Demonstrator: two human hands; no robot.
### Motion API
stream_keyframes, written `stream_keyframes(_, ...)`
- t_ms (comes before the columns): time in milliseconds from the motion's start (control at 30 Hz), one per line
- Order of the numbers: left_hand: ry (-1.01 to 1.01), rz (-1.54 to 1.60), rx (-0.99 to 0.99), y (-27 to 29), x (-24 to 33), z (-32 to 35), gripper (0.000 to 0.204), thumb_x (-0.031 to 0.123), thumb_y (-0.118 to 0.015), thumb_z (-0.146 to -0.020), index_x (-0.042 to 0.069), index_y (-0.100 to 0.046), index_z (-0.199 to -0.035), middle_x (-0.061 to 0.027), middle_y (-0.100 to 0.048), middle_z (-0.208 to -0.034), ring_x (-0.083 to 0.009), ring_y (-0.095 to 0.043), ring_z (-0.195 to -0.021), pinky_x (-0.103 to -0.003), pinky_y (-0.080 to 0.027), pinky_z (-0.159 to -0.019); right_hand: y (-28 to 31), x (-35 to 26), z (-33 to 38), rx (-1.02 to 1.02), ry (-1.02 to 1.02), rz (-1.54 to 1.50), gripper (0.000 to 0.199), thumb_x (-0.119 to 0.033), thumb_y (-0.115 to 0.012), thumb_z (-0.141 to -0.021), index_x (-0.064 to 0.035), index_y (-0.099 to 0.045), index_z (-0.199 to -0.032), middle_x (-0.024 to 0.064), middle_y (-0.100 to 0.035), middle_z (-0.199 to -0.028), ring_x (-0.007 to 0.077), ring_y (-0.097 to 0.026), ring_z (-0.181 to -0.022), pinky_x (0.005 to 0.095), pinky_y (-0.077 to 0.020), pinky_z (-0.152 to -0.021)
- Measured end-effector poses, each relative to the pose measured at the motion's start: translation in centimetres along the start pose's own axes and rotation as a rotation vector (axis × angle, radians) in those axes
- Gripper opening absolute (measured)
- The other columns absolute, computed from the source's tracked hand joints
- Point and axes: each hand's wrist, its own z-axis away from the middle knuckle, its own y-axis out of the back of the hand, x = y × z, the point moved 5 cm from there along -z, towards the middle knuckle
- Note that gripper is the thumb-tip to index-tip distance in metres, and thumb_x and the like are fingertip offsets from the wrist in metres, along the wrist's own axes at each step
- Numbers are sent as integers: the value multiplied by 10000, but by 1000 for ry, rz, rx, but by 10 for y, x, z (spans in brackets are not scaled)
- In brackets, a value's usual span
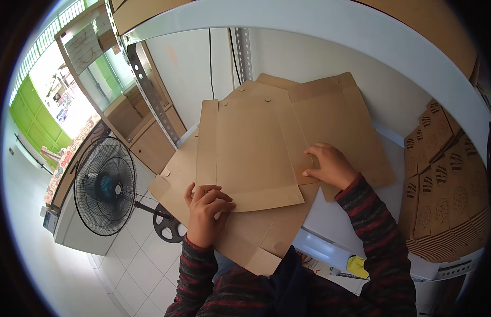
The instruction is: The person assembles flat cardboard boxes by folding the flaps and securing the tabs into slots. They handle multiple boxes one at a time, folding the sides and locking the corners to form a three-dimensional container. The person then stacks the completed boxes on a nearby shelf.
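Left hand [206, 211] pinches the top sheet's [250, 153] lower-left edge; right hand [330, 165] lies flat at its right edge, long axis running up-frame.

Under the top flat carton blank [250, 153], lower cardboard sheets [335, 121] mostly covered, count unclear. Beneath the left hand [206, 211], the blank's lower left corner hidden. Right hand [330, 165] palm down, fingertips partly out of sight. Printed carton stack [446, 190] cut off by the dark rim. Small yellow object [357, 266] too small to identify.

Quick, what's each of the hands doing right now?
Left hand: fingers curled, pinching the top cardboard sheet's lower edge.
Right hand: open, resting flat on the cardboard.
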Motion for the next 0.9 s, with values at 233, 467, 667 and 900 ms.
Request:
stream_keyframes(233, 24, -161, 266, 17, -3, -6, 194, 9, -753, -653, 158, -674, -747, 32, -645, -910, -220, -584, -1083, -500, -207, -1102, 29, -22, 17, -180, 107, 104, 750, -321, -855, -637, 8, -544, -1235, 178, -592, -1206, 333, -553, -1146, 487, -407, -998)
stream_keyframes(467, 151, -280, 419, 38, -46, -7, 183, 19, -745, -668, 151, -673, -773, 32, -637, -920, -219, -577, -1096, -503, -205, -1100, 10, -71, 48, -290, 134, 569, 679, -288, -799, -694, 22, -554, -1247, 224, -574, -1227, 331, -528, -1203, 545, -391, -1021)
stream_keyframes(667, 218, -299, 386, 34, -71, 3, 180, 15, -745, -669, 147, -685, -775, 30, -640, -929, -216, -575, -1111, -500, -206, -1114, 11, -82, 41, -297, 159, 450, 128, -33, -654, -677, -7, -658, -802, 192, -648, -750, 345, -661, -795, 498, -505, -811)
stream_keyframes(900, 218, -241, 329, 27, -77, 10, 177, 8, -739, -670, 136, -689, -781, 15, -649, -967, -231, -571, -1121, -512, -212, -1114, 58, -69, 25, 50, 77, 321, 49, -9, -625, -699, 2, -577, -700, 206, -620, -701, 377, -644, -691, 449, -520, -629)
